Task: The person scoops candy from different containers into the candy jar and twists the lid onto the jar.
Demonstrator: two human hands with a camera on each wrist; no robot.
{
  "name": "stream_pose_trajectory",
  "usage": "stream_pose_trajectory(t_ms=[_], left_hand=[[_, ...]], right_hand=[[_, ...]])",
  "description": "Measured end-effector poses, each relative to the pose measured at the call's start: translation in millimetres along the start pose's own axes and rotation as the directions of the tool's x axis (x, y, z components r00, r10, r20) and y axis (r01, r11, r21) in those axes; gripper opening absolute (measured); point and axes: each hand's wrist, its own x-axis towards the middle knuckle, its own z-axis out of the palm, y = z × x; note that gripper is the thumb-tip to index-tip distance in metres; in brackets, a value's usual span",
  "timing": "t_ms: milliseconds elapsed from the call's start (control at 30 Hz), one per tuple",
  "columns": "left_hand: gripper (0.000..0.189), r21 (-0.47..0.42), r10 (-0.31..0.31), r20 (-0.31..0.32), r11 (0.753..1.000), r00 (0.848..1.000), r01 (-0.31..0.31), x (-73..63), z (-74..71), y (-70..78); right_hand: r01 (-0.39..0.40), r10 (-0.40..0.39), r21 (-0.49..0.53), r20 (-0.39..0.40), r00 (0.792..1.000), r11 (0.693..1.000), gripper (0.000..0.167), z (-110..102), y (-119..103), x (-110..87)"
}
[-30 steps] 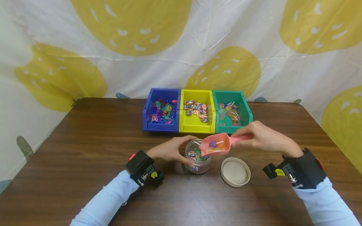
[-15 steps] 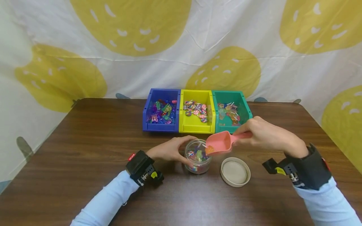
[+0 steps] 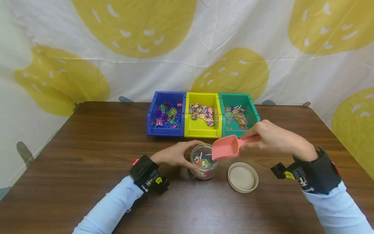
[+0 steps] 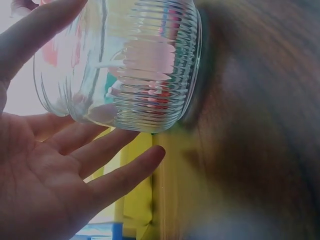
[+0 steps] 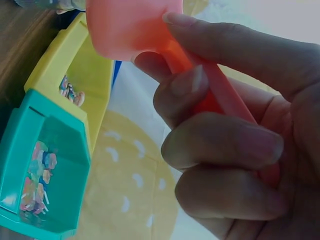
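Observation:
A clear glass jar (image 3: 204,175) stands on the table with small colourful candies and lollipops inside. My left hand (image 3: 176,154) holds it from the left, thumb in front and fingers behind. In the left wrist view the ribbed lower wall of the jar (image 4: 145,65) lies between thumb and fingers, the lower fingers spread out. My right hand (image 3: 270,140) grips a pink scoop (image 3: 225,148) by its handle, fingers wrapped round it in the right wrist view. The scoop is tilted toward the jar, its lip overlapping the right side of the mouth. No candy shows in the scoop.
A round whitish lid (image 3: 243,178) lies just right of the jar. Behind stand three joined bins: a blue bin (image 3: 165,132) with gem-like pieces, a yellow bin (image 3: 203,133) with swirled lollipops, and a green bin (image 3: 230,133) with pale candies. A patterned cloth hangs beyond the table.
The right hand has tipped the scoop over the jar, and the candies in it have slid out into the jar. The left hand and the jar have stayed in place.

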Motion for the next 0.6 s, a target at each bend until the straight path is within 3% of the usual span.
stream_pose_trajectory(t_ms=[267,433,533,600], left_hand=[[0.077,-0.034,-0.010,-0.021,0.999,1.000,0.009,-7.1,-4.9,-2.4],[0.059,-0.122,0.013,-0.115,0.992,0.993,-0.028,-12.2,-15.1,-5.8],[0.049,-0.091,-0.007,-0.258,0.996,0.966,-0.017,-15.8,-23.9,-6.6],[0.045,-0.063,-0.038,-0.370,0.998,0.928,0.016,-18.7,-30.0,-7.5]], right_hand=[[0.027,-0.028,0.054,0.027,0.999,0.998,0.016,0.5,10.8,3.6],[0.001,-0.002,0.096,0.009,1.000,0.995,0.019,1.2,16.8,7.5],[-0.035,0.039,0.090,-0.046,0.998,0.995,0.018,2.1,19.3,12.4],[-0.072,0.079,0.075,-0.094,0.992,0.995,0.019,2.5,20.2,17.2]])
